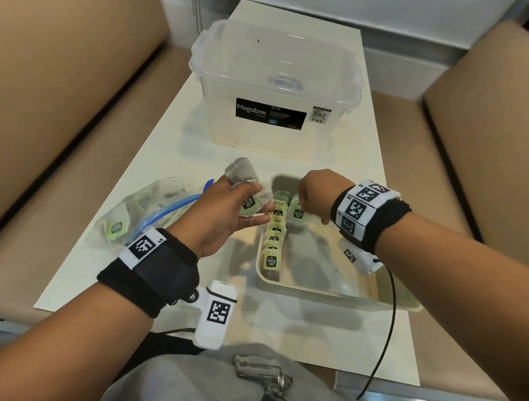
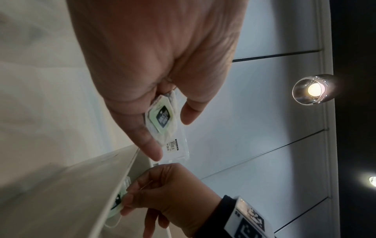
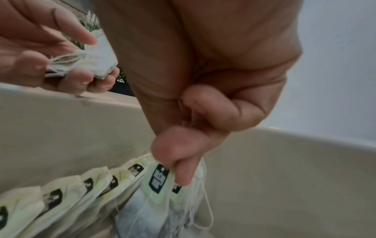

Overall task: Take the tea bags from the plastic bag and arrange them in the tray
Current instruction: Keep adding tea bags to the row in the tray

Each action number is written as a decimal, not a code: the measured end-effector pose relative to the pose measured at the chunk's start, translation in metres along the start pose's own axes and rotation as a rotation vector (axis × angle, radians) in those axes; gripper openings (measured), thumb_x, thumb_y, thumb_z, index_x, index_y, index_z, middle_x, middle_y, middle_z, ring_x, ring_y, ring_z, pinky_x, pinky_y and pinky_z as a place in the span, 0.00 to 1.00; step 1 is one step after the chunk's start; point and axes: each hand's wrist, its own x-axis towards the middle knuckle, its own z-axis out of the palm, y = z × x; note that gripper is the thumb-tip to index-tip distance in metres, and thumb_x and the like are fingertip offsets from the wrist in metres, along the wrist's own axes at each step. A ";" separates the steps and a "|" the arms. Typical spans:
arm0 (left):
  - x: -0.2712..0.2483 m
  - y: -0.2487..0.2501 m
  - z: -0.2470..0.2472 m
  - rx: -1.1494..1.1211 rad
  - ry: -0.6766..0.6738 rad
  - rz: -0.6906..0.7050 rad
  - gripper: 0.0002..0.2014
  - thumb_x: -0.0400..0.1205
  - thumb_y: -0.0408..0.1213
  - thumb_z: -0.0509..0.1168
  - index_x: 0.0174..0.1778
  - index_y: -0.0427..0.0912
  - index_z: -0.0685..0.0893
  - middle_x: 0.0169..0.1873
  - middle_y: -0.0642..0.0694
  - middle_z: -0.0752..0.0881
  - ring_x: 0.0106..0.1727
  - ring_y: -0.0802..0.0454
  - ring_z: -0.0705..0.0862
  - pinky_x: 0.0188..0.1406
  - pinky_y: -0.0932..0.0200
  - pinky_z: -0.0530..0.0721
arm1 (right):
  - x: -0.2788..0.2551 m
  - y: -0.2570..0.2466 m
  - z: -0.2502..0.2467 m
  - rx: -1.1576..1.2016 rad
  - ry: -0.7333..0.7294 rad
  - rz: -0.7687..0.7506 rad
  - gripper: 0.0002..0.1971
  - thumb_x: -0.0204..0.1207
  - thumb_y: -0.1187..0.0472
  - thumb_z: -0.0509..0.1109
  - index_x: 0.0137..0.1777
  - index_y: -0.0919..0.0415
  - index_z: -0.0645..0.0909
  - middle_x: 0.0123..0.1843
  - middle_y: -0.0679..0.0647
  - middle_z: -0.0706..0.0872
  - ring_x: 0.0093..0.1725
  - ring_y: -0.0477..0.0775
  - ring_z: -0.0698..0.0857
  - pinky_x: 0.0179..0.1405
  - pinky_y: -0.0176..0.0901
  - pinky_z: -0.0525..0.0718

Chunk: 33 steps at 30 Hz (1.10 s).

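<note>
My left hand (image 1: 257, 204) grips a small bunch of tea bags (image 1: 247, 181) with green tags, just left of the beige tray (image 1: 329, 292). In the left wrist view, one green tag (image 2: 161, 119) shows between the fingers of my left hand (image 2: 173, 133). My right hand (image 1: 302, 206) pinches one tea bag (image 1: 297, 214) by its top, low in the tray's far end beside the row of tea bags (image 1: 273, 240). The right wrist view shows my right hand (image 3: 179, 162) pinching that tag (image 3: 158, 180) next to the row (image 3: 61, 198). The clear plastic bag (image 1: 144, 213) lies left, several tea bags inside.
A clear lidded storage box (image 1: 274, 88) stands at the back of the white table. Tan sofa cushions flank the table on both sides. A black cable (image 1: 388, 327) runs from my right wrist past the tray's near right corner. Keys (image 1: 264, 379) lie on my lap.
</note>
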 end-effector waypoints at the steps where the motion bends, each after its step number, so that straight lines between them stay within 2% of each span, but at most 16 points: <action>1: 0.000 0.001 -0.001 -0.009 0.000 0.002 0.06 0.86 0.32 0.59 0.58 0.40 0.76 0.52 0.36 0.86 0.54 0.38 0.89 0.54 0.46 0.89 | 0.002 0.001 0.001 -0.002 0.012 -0.003 0.08 0.77 0.67 0.64 0.47 0.65 0.85 0.44 0.58 0.90 0.39 0.59 0.90 0.42 0.47 0.87; 6: 0.000 0.002 -0.005 -0.017 -0.019 -0.009 0.08 0.87 0.31 0.55 0.61 0.39 0.75 0.51 0.37 0.87 0.52 0.39 0.90 0.55 0.43 0.88 | -0.001 0.000 -0.001 -0.011 0.020 0.009 0.05 0.78 0.63 0.68 0.46 0.64 0.84 0.42 0.59 0.90 0.36 0.58 0.88 0.38 0.45 0.86; 9: -0.001 0.000 -0.005 0.066 -0.035 -0.014 0.09 0.88 0.33 0.55 0.63 0.41 0.75 0.52 0.38 0.88 0.52 0.41 0.90 0.48 0.49 0.88 | -0.010 -0.001 -0.020 0.029 0.084 -0.016 0.08 0.79 0.59 0.69 0.48 0.64 0.86 0.44 0.58 0.90 0.38 0.56 0.89 0.41 0.46 0.88; 13: 0.002 -0.001 -0.002 0.159 -0.067 0.003 0.09 0.89 0.35 0.56 0.62 0.39 0.77 0.48 0.40 0.88 0.46 0.47 0.90 0.42 0.56 0.87 | -0.026 -0.011 -0.052 0.365 0.282 -0.164 0.08 0.80 0.54 0.68 0.46 0.57 0.85 0.40 0.49 0.89 0.25 0.45 0.88 0.34 0.41 0.88; 16: 0.002 0.001 0.003 0.222 -0.097 0.007 0.07 0.88 0.36 0.57 0.57 0.41 0.79 0.44 0.44 0.89 0.43 0.51 0.90 0.39 0.59 0.87 | -0.032 -0.027 -0.064 0.488 0.365 -0.331 0.12 0.79 0.50 0.68 0.47 0.58 0.85 0.43 0.48 0.88 0.26 0.35 0.85 0.26 0.27 0.80; 18: 0.002 0.004 0.004 0.262 -0.117 0.005 0.09 0.89 0.37 0.57 0.59 0.42 0.81 0.44 0.46 0.90 0.44 0.52 0.90 0.39 0.60 0.86 | -0.034 -0.036 -0.063 0.430 0.335 -0.404 0.11 0.77 0.48 0.71 0.48 0.55 0.86 0.45 0.44 0.88 0.30 0.26 0.80 0.29 0.21 0.75; 20: 0.002 0.005 0.005 0.285 -0.130 0.005 0.10 0.89 0.37 0.58 0.61 0.44 0.81 0.46 0.47 0.91 0.46 0.51 0.91 0.40 0.60 0.87 | -0.032 -0.039 -0.058 0.322 0.354 -0.419 0.10 0.75 0.48 0.72 0.48 0.53 0.87 0.45 0.43 0.88 0.31 0.29 0.77 0.32 0.20 0.70; 22: 0.004 0.006 0.004 0.292 -0.120 0.000 0.11 0.89 0.36 0.58 0.64 0.42 0.80 0.49 0.45 0.90 0.46 0.50 0.91 0.40 0.59 0.87 | -0.029 -0.038 -0.055 0.302 0.394 -0.413 0.09 0.76 0.49 0.71 0.47 0.53 0.87 0.42 0.43 0.86 0.31 0.31 0.75 0.33 0.20 0.68; 24: 0.005 0.007 0.003 0.289 -0.102 -0.004 0.12 0.89 0.36 0.58 0.65 0.38 0.79 0.51 0.42 0.89 0.45 0.50 0.91 0.40 0.59 0.87 | -0.029 -0.033 -0.056 0.326 0.413 -0.394 0.09 0.76 0.49 0.72 0.47 0.53 0.88 0.39 0.43 0.83 0.31 0.33 0.75 0.33 0.21 0.70; 27: 0.005 0.008 0.002 0.279 -0.103 0.002 0.13 0.89 0.36 0.58 0.66 0.36 0.78 0.53 0.41 0.89 0.44 0.50 0.91 0.39 0.58 0.87 | -0.030 -0.024 -0.061 0.401 0.394 -0.346 0.08 0.77 0.52 0.72 0.48 0.55 0.89 0.36 0.42 0.82 0.30 0.35 0.77 0.37 0.30 0.76; 29: 0.005 0.009 0.001 0.279 -0.120 0.013 0.13 0.89 0.37 0.58 0.67 0.37 0.77 0.53 0.41 0.89 0.43 0.50 0.90 0.40 0.57 0.87 | -0.031 -0.019 -0.064 0.461 0.354 -0.323 0.08 0.78 0.55 0.71 0.49 0.58 0.88 0.31 0.40 0.83 0.28 0.34 0.80 0.35 0.29 0.78; 33: 0.004 0.009 0.002 0.278 -0.136 0.027 0.11 0.88 0.38 0.58 0.64 0.38 0.77 0.51 0.42 0.88 0.43 0.50 0.89 0.39 0.57 0.86 | -0.036 -0.010 -0.065 0.572 0.306 -0.338 0.08 0.77 0.61 0.71 0.55 0.56 0.82 0.30 0.48 0.87 0.28 0.41 0.85 0.36 0.39 0.85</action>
